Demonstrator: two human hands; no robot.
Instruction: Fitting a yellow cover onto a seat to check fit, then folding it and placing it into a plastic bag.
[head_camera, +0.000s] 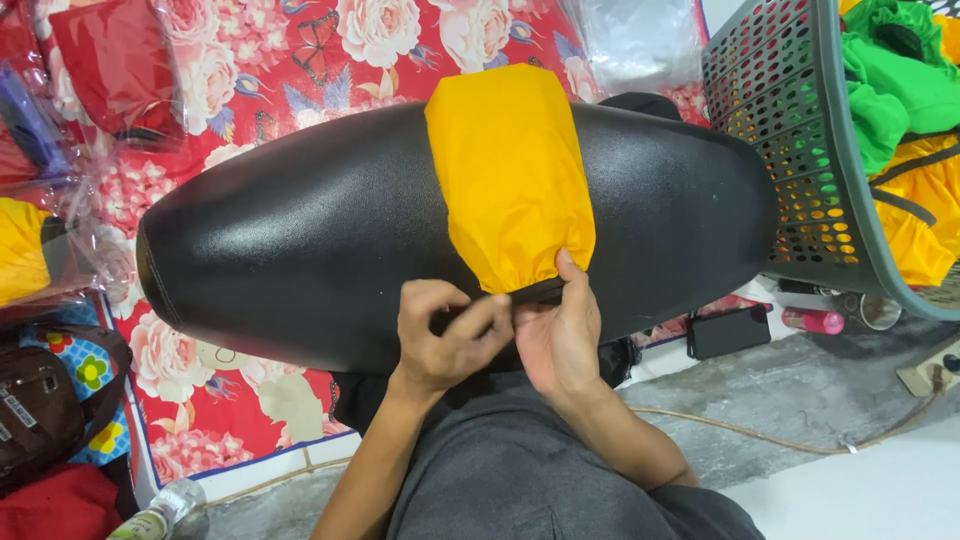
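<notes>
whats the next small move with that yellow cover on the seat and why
Probably tug the yellow fabric cover's gathered hem under the black leather seat's near edge: both the left hand and right hand pinch it there, still above the rim.

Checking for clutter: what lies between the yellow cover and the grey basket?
In the head view only bare black seat lies between the yellow cover and the grey basket; nothing rests on that stretch.

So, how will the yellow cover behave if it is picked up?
The yellow cover is probably floppy: it wrinkles and follows the black seat. It looks thin, so likely light. Its gathered hem may cling to the seat where both hands, left and right, pinch it.
</notes>
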